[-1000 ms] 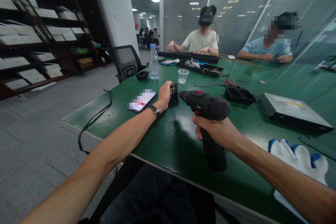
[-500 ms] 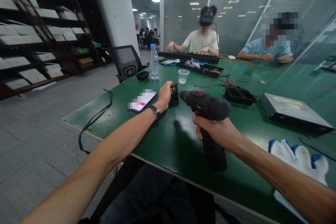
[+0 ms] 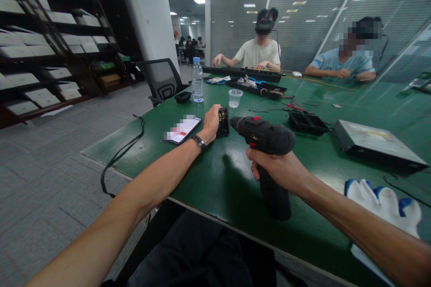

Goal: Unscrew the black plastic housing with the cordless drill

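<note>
My left hand (image 3: 211, 123) is closed around a small black plastic box (image 3: 223, 123), tilted up on its side so that its open face, with brass-coloured parts inside, points right. In my right hand (image 3: 279, 166) is a black cordless drill (image 3: 266, 134) with red switches; my fingers wrap its grip. The drill's nose points left at the open face of the box; whether the bit touches it is too small to tell. Just left of my left wrist lies a phone (image 3: 183, 129) with a lit screen.
Beyond my hands on the green table (image 3: 202, 179) stand a water bottle (image 3: 197, 81) and a clear plastic cup (image 3: 235, 98). Black trays (image 3: 308, 122), a flat metal-topped case (image 3: 380, 141) and white-blue gloves (image 3: 377, 202) lie to the right. Two people sit across the table.
</note>
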`<state>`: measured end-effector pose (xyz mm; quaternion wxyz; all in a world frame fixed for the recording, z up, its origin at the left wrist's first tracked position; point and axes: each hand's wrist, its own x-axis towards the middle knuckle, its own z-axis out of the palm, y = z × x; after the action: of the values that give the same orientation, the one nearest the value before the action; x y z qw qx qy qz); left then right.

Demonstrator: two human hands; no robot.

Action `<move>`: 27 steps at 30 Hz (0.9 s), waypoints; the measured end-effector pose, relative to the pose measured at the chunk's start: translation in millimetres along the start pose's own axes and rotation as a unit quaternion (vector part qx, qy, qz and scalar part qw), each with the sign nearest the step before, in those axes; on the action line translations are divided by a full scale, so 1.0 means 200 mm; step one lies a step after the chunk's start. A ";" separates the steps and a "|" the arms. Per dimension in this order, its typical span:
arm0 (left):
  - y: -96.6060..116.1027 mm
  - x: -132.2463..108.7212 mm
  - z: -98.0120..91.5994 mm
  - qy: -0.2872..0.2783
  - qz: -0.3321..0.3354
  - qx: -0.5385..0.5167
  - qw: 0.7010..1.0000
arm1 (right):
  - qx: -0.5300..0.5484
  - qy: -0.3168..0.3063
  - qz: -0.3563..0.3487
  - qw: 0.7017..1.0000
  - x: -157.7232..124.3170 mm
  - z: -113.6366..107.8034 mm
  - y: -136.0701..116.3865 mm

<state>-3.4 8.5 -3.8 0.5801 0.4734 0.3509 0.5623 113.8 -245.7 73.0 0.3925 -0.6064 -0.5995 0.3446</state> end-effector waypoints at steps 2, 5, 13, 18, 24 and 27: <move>0.00 0.00 0.00 0.002 0.003 0.004 1.000 | 0.004 0.000 0.002 1.000 0.00 0.00 0.00; 0.00 0.01 0.00 0.003 0.000 0.002 1.000 | 0.009 0.000 0.008 1.000 0.00 0.01 -0.01; -0.01 0.01 0.00 0.003 -0.003 0.000 1.000 | -0.003 0.000 0.005 1.000 0.00 0.00 0.01; 0.01 -0.01 0.01 0.006 -0.011 -0.003 1.000 | 0.000 0.001 0.000 1.000 0.00 0.00 0.00; 0.01 -0.01 0.01 0.008 -0.017 -0.007 1.000 | 0.016 -0.003 -0.004 1.000 0.00 0.00 -0.01; 0.00 -0.01 0.01 0.009 -0.015 -0.004 1.000 | 0.026 -0.001 0.005 1.000 0.00 0.00 -0.01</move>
<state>-2.6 6.9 -2.7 0.5870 0.4609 0.3613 0.5590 112.4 -246.4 74.2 0.4056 -0.5986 -0.5878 0.3628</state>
